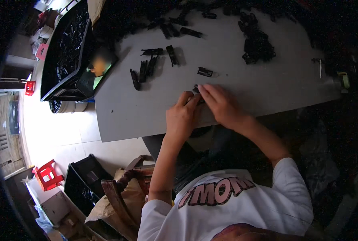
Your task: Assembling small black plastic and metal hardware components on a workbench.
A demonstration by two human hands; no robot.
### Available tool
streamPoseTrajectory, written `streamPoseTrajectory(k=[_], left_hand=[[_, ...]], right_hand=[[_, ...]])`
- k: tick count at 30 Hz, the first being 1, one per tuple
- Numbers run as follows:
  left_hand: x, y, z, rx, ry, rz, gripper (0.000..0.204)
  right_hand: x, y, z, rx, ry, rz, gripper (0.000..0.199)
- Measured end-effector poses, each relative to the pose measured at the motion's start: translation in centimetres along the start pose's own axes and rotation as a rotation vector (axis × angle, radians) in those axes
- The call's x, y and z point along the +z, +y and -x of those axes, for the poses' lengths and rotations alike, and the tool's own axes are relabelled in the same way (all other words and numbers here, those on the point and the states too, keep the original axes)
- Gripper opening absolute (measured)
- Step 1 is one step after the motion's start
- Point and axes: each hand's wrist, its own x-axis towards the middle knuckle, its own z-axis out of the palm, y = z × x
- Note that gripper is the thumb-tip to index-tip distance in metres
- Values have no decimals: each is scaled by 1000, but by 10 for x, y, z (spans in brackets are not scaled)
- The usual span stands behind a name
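Close to the table's near edge, my left hand [181,116] and my right hand [224,107] meet around a small black plastic part [195,88]. My left fingers are closed around its lower side, and my right fingertips press on it from the other side. Most of the part is hidden by the fingers. Just beyond my hands lies a loose black clip-like piece [205,72], touched by neither hand. Farther left are more such pieces, among them an upright-lying one [171,55], a crosswise one [152,52] and a long one [135,79].
A dark heap of black pieces [256,40] lies at the far right of the grey table [118,108]. At left stands a big black bin [66,52] full of small parts. Below are a red stool [48,175], a black crate [86,180] and a wooden chair [120,197].
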Motion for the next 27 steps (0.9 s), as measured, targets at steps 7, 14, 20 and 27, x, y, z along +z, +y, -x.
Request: streamPoseTrajectory(k=[7, 14, 20, 27], left_hand=[[-6, 2, 1, 48, -2, -29, 29], [-1, 2, 5, 14, 143, 87, 25], [-3, 4, 3, 19, 106, 121, 22], [-10, -17, -17, 1, 184, 225, 20]], right_hand=[[18, 135, -113, 225, 363, -19, 43], [62, 204, -215, 483, 80, 248, 43], [64, 215, -205, 467, -54, 300, 42], [61, 201, -122, 303, 62, 71, 38]])
